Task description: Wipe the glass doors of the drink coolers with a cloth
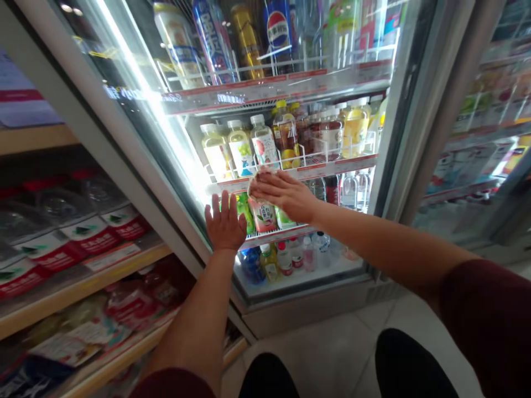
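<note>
My left hand (225, 221) is raised in front of the left edge of the glass fridge door (244, 105), fingers stretched and slightly apart, holding nothing. Whether its palm touches the door I cannot tell. To its right, my right hand (288, 194) lies flat against the door, palm towards the glass. A small brown-and-white wad (258, 187), which looks like cloth, shows under its fingertips; most of it is hidden. Behind the hands, through the glass, are a pink-labelled bottle (264, 214) and a white-capped tea bottle (263, 141).
Inside the fridge, several shelves hold bottles and cans, including a blue Pepsi can (277, 25). At left stands a wooden shelf (124, 262) with red-labelled bottles (58, 243). Another glass-fronted fridge (477, 143) is at right. Grey floor tiles (327, 354) lie below.
</note>
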A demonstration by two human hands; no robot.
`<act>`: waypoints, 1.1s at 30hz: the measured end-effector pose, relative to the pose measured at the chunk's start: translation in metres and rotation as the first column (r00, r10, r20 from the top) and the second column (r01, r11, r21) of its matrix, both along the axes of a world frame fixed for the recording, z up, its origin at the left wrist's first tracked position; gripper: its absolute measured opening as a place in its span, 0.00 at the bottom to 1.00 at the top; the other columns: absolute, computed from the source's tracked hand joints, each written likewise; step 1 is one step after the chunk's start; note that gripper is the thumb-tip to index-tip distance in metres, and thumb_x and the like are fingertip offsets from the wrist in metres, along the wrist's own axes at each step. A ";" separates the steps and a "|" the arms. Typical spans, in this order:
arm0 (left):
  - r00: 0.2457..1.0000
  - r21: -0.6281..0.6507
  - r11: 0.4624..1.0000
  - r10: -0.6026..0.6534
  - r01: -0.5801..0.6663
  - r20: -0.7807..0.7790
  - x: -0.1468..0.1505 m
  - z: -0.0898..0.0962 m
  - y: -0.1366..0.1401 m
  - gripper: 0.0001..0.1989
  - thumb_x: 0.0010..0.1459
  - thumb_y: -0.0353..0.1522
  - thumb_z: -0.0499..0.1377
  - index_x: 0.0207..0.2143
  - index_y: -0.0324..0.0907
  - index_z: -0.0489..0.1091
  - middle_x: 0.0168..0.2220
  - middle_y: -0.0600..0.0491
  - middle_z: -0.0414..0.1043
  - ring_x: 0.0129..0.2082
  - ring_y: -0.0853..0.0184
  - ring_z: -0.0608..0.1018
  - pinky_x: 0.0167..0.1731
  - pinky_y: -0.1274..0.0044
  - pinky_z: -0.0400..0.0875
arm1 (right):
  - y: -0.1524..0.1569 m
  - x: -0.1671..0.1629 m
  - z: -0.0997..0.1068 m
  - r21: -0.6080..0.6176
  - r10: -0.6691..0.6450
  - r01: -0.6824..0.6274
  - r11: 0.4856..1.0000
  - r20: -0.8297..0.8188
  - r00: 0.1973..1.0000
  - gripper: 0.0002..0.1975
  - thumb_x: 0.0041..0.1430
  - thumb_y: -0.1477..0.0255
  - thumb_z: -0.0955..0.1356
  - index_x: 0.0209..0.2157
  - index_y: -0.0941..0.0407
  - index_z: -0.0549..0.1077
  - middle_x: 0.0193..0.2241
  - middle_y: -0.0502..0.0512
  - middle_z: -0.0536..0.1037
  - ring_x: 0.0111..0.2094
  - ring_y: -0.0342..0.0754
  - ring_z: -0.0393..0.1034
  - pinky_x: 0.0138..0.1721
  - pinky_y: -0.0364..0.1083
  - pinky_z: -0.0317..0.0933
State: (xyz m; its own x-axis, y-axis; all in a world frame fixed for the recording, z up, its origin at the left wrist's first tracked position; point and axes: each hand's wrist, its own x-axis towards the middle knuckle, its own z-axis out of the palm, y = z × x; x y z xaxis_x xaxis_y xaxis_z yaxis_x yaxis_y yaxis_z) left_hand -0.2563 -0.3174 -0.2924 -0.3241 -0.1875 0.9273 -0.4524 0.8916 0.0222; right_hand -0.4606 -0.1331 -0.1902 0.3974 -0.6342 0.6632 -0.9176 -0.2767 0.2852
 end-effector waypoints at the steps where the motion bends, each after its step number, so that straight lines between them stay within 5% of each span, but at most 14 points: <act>1: 1.000 -0.004 1.000 0.002 -0.002 0.000 0.000 0.000 0.000 0.33 0.74 0.47 0.49 0.74 0.43 0.61 0.76 0.42 0.57 0.81 0.56 0.45 0.79 0.54 0.33 | 0.000 -0.002 0.003 -0.059 -0.038 0.042 0.997 0.057 0.998 0.33 0.72 0.82 0.59 0.73 0.47 0.64 0.76 0.45 0.63 0.80 0.48 0.46 0.82 0.60 0.36; 5: 1.000 -0.017 1.000 0.004 -0.003 0.010 0.001 0.000 0.000 0.33 0.74 0.46 0.49 0.74 0.41 0.61 0.76 0.42 0.57 0.81 0.54 0.45 0.78 0.54 0.32 | -0.002 -0.005 0.016 -0.236 -0.151 0.217 0.947 0.270 0.951 0.37 0.71 0.84 0.56 0.77 0.47 0.57 0.78 0.46 0.57 0.81 0.51 0.35 0.82 0.64 0.31; 12: 0.999 -0.032 0.999 -0.007 0.006 -0.039 -0.001 0.002 -0.001 0.31 0.72 0.44 0.52 0.73 0.42 0.64 0.74 0.40 0.60 0.80 0.53 0.50 0.78 0.54 0.36 | 0.010 -0.001 -0.006 0.054 -0.098 0.102 0.993 -0.069 0.993 0.33 0.73 0.81 0.61 0.75 0.46 0.62 0.75 0.46 0.63 0.79 0.47 0.47 0.81 0.57 0.42; 18: 0.999 -0.125 0.992 0.017 -0.020 -0.028 0.000 0.001 0.000 0.32 0.72 0.42 0.53 0.75 0.43 0.60 0.73 0.43 0.62 0.79 0.53 0.53 0.78 0.55 0.40 | 0.016 -0.026 0.005 -0.244 -0.188 0.227 0.943 0.171 0.967 0.37 0.72 0.82 0.60 0.77 0.42 0.55 0.75 0.46 0.63 0.80 0.52 0.46 0.81 0.63 0.41; 26: 0.993 -0.312 0.943 0.106 -0.115 -0.045 0.006 0.006 0.004 0.40 0.70 0.36 0.57 0.80 0.50 0.45 0.77 0.50 0.53 0.80 0.59 0.50 0.79 0.63 0.42 | 0.011 -0.016 -0.036 -0.172 -0.062 0.031 0.985 -0.180 0.982 0.30 0.73 0.77 0.63 0.73 0.50 0.65 0.73 0.48 0.67 0.77 0.48 0.53 0.79 0.54 0.50; 29: 0.992 -0.281 0.951 0.119 -0.127 -0.046 0.009 0.001 0.004 0.42 0.69 0.36 0.58 0.80 0.55 0.43 0.78 0.55 0.50 0.80 0.59 0.49 0.79 0.61 0.42 | 0.012 -0.015 -0.008 -0.190 -0.064 0.033 0.981 -0.157 0.985 0.32 0.73 0.77 0.62 0.75 0.50 0.61 0.74 0.46 0.65 0.78 0.48 0.52 0.81 0.53 0.46; 33: 0.992 -0.159 0.980 0.123 -0.123 -0.010 0.019 -0.002 0.013 0.44 0.66 0.37 0.58 0.79 0.65 0.42 0.79 0.63 0.48 0.79 0.55 0.53 0.79 0.56 0.46 | 0.017 -0.031 0.061 -0.284 -0.118 0.130 0.950 0.059 0.991 0.44 0.72 0.80 0.62 0.79 0.38 0.41 0.76 0.39 0.60 0.79 0.53 0.49 0.82 0.61 0.42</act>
State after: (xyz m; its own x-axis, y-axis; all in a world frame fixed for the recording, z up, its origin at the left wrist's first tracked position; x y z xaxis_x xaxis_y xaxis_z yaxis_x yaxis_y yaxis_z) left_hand -0.2372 -0.3042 -0.2941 -0.3077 -0.0763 0.9484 -0.5592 0.8210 -0.1154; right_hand -0.4913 -0.1158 -0.1293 0.2960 -0.4578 0.8383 -0.9522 -0.0718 0.2970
